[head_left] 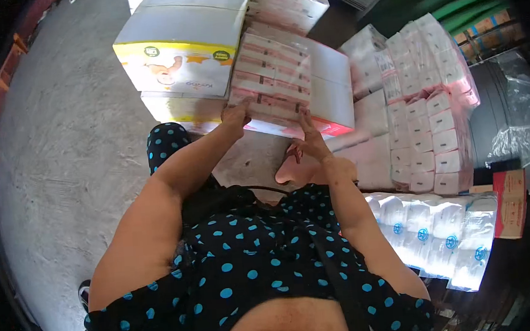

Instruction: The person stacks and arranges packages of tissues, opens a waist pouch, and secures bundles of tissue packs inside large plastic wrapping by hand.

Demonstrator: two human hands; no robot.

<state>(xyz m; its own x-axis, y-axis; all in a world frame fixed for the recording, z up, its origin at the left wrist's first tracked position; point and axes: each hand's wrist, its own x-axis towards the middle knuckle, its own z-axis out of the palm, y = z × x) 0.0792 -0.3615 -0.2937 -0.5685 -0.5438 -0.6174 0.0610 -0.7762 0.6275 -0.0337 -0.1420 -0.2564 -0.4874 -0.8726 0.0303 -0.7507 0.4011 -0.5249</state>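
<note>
The person's left hand (236, 116) is reaching forward and touching the near left corner of a plastic-wrapped pink-and-white pack (272, 71), its fingers bending at that corner; whether they are pinching the wrap cannot be told, since part of the grip is hidden. The right hand (310, 139) is meeting the near right corner of the same pack, its fingers stretching forward against it and its thumb standing apart toward the left, so this hand is looking spread. The pack is lying in the far middle of the scene, straight ahead of the person, and is showing rows of small dark-red marks along its top.

Just to the left of the pack, a white carton with a yellow band (175, 70) and a baby picture is sitting on another carton (187, 114). To the right, a white carton with a red near edge (332, 84) is showing beside the pack. Farther right, white packs in clear plastic (424, 145) are standing in stacked rows. Nearer on the right, a wrapped bundle of clear containers (426, 234) is bearing blue marks, and a red-and-tan box (510, 203) is standing beyond its right end. A grey floor (68, 167) is spreading across the left side. The person is wearing a dark garment with blue dots (247, 259).
</note>
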